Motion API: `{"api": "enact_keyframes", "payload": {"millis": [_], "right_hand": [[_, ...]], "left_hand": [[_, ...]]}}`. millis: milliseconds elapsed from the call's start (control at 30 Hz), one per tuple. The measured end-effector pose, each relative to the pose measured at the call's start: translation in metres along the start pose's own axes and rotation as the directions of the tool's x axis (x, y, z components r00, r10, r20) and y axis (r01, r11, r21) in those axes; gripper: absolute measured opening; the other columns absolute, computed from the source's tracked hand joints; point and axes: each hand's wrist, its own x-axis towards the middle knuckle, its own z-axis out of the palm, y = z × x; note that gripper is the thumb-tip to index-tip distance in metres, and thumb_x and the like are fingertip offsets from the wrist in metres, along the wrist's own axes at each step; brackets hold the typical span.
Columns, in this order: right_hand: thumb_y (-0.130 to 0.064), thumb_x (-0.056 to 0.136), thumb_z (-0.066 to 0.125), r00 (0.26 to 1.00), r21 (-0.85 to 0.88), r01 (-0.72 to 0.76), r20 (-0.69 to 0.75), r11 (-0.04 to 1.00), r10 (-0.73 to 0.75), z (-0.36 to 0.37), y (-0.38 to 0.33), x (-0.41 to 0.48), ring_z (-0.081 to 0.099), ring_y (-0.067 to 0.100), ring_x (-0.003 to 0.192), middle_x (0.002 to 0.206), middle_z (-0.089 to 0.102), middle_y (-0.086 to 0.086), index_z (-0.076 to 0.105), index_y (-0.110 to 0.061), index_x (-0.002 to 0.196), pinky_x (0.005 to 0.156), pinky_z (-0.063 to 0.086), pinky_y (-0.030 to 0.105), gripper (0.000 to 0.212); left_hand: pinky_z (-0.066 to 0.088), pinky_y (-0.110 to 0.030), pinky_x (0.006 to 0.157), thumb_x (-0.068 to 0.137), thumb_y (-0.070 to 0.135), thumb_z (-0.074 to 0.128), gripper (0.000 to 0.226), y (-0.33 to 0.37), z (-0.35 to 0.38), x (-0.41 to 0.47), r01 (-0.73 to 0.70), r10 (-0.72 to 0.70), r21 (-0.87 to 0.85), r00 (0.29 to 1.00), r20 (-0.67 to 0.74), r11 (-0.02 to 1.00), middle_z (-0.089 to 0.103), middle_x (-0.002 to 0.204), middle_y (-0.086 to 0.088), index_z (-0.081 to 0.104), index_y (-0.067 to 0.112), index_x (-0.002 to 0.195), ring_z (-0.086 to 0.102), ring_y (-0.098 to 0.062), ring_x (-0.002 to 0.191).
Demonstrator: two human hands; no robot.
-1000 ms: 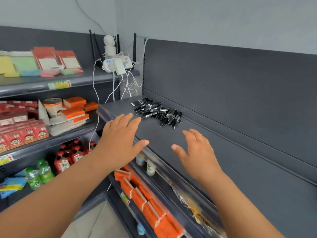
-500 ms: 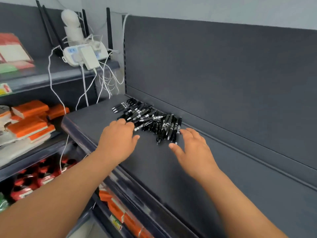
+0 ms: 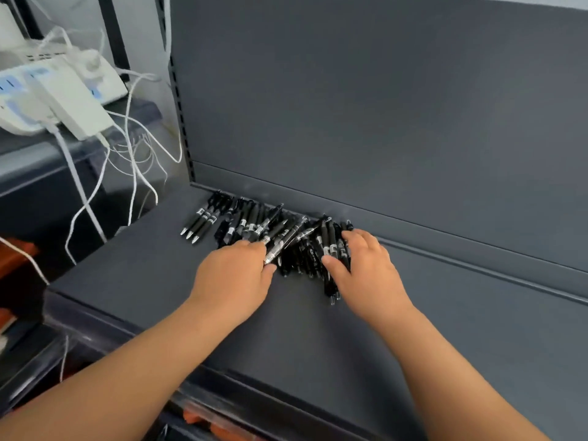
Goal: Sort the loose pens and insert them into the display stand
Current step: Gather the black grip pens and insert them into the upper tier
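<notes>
The loose pens (image 3: 251, 222) lie in a ragged black heap on the dark shelf (image 3: 143, 281), pushed against the foot of the back panel (image 3: 350, 106). A few lie neatly side by side at the heap's left end, and no display stand is in sight. The left hand (image 3: 235, 275) has its fingers curled, thumb and forefinger pinching one slanting pen (image 3: 286, 237) near its clear lower end; the rest of the barrel lies across the heap toward the right. The right hand (image 3: 366, 268) is draped over the heap's right end with fingers bent and the thumb against the near side of several barrels. I cannot tell whether it actually grips them or only covers them. To my eye this is the gathering stage, with nothing sorted yet. It would go best by lifting the pinched pen straight up clear of its neighbours so none roll off the near edge, then turning every tip the same way before bunching them. The right hand could hold the pile steady meanwhile. White cables (image 3: 133, 173) dangle off to the left, well apart from the pens.
</notes>
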Motion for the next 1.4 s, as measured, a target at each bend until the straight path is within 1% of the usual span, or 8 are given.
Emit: {"api": "enact_keyframes", "payload": {"millis": [200,467,600,767,1000,1200,1300,1400], "right_hand": [[-0.047,0.094,0.048,0.993,-0.010,-0.113,-0.046,0.994,0.112,0.012,-0.016,0.014,0.026,0.026,0.139,0.153,0.028,0.003,0.032,-0.015,0.145,0.112,0.029,0.042,0.062],[-0.046,0.095,0.045,0.964,-0.069,-0.266,-0.046,0.961,0.263,0.028,-0.030,0.028,0.027,0.032,0.136,0.153,0.026,0.008,0.034,-0.013,0.142,0.108,0.031,0.043,0.058],[-0.044,0.096,0.044,0.955,-0.073,-0.294,-0.054,0.953,0.291,0.033,-0.031,0.030,0.029,0.033,0.135,0.153,0.026,0.007,0.036,-0.012,0.141,0.107,0.032,0.043,0.055],[-0.041,0.096,0.047,0.949,-0.084,-0.310,-0.093,0.947,0.302,0.035,-0.034,0.033,0.036,0.033,0.129,0.149,0.032,0.007,0.038,-0.013,0.139,0.103,0.035,0.043,0.052],[-0.035,0.091,0.056,0.940,-0.035,-0.326,-0.117,0.945,0.320,0.033,-0.038,0.037,0.040,0.030,0.125,0.143,0.039,0.005,0.035,-0.017,0.142,0.100,0.037,0.040,0.058],[-0.028,0.090,0.059,0.945,0.025,-0.295,-0.141,0.955,0.296,0.034,-0.042,0.039,0.042,0.026,0.121,0.133,0.048,0.005,0.039,-0.018,0.139,0.095,0.039,0.035,0.054],[-0.025,0.090,0.058,0.946,0.054,-0.282,-0.150,0.958,0.287,0.035,-0.044,0.041,0.045,0.025,0.119,0.129,0.051,0.004,0.041,-0.019,0.138,0.093,0.041,0.034,0.051],[-0.022,0.090,0.056,0.946,0.085,-0.271,-0.161,0.959,0.282,0.036,-0.045,0.042,0.048,0.024,0.117,0.127,0.053,0.003,0.042,-0.018,0.138,0.093,0.042,0.033,0.049]], "left_hand": [[0.034,-0.033,0.060,0.091,0.041,0.052,0.031,-0.040,-0.021,0.042,0.042,-0.075,-0.215,0.986,-0.147,0.976,0.049,0.071,0.003,0.046,0.017,0.072,0.049,-0.020,0.067],[0.035,-0.033,0.065,0.093,0.040,0.053,0.035,-0.087,0.007,0.091,0.151,-0.149,-0.095,0.988,0.027,0.984,0.046,0.078,-0.002,0.043,0.013,0.072,0.046,-0.025,0.074],[0.040,-0.041,0.086,0.090,0.049,0.052,0.039,-0.091,0.021,0.092,0.156,-0.156,-0.017,0.988,0.017,0.988,0.052,0.108,-0.012,0.060,0.011,0.096,0.048,-0.032,0.103],[0.032,-0.048,0.101,0.086,0.061,0.048,0.070,-0.095,0.022,0.099,0.299,-0.280,-0.106,0.946,0.165,0.948,0.041,0.138,-0.014,0.038,0.011,0.134,0.037,-0.035,0.127],[0.038,-0.044,0.097,0.088,0.050,0.056,0.067,-0.094,0.022,0.104,0.339,-0.286,-0.280,0.934,0.213,0.898,0.045,0.134,-0.014,0.036,0.007,0.135,0.039,-0.034,0.125],[0.041,-0.040,0.093,0.080,0.040,0.071,0.074,-0.093,0.018,0.110,0.437,-0.350,-0.436,0.898,0.268,0.787,0.047,0.134,-0.014,0.035,0.006,0.135,0.044,-0.035,0.124],[0.043,-0.035,0.077,0.078,0.028,0.073,0.065,-0.091,0.016,0.112,0.478,-0.358,-0.530,0.878,0.319,0.700,0.053,0.121,-0.011,0.038,0.005,0.128,0.053,-0.029,0.103],[0.040,-0.033,0.072,0.082,0.021,0.070,0.058,-0.088,0.016,0.111,0.492,-0.358,-0.540,0.870,0.339,0.683,0.051,0.101,-0.004,0.038,0.004,0.127,0.046,-0.024,0.087]]}}
